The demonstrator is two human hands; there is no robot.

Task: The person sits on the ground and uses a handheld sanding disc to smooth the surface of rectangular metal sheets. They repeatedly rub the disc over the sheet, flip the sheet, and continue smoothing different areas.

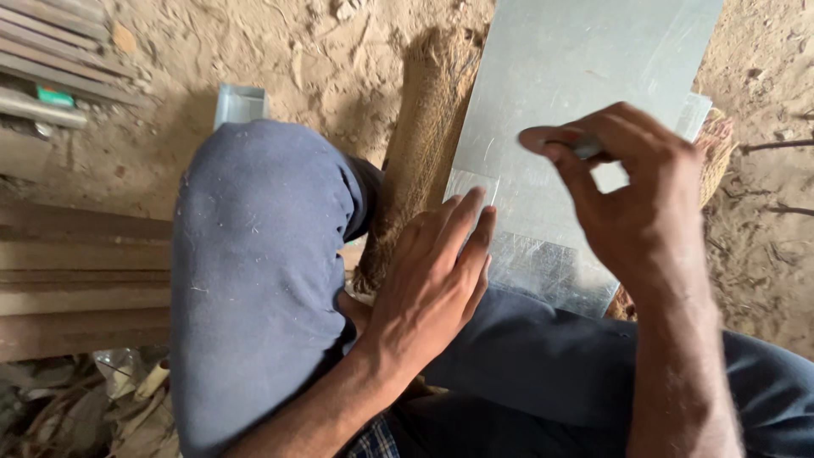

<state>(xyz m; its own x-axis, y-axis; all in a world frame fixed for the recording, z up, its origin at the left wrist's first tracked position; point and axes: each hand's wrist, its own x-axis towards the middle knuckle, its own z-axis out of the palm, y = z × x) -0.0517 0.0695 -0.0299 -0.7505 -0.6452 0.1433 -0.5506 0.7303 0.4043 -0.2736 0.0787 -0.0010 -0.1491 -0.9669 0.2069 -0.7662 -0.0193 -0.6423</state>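
A large grey metal sheet point(560, 93) lies on the sandy ground and over a brown fibrous log point(424, 144). My left hand point(437, 271) rests flat on the near left part of the sheet, fingers together and pointing away from me. My right hand point(632, 191) hovers over the sheet's middle right, its thumb and fingers pinched on a small grey metal tool point(587, 149), mostly hidden by the fingers. My raised left knee in blue-grey trousers point(254, 254) is just left of the log.
Sandy ground point(322, 68) surrounds the sheet. Wooden planks point(76, 271) lie at the left, more slats point(51, 59) at the top left. A small bent metal piece point(240, 103) stands beyond my knee. Dry leaves and scraps point(102, 407) fill the bottom left.
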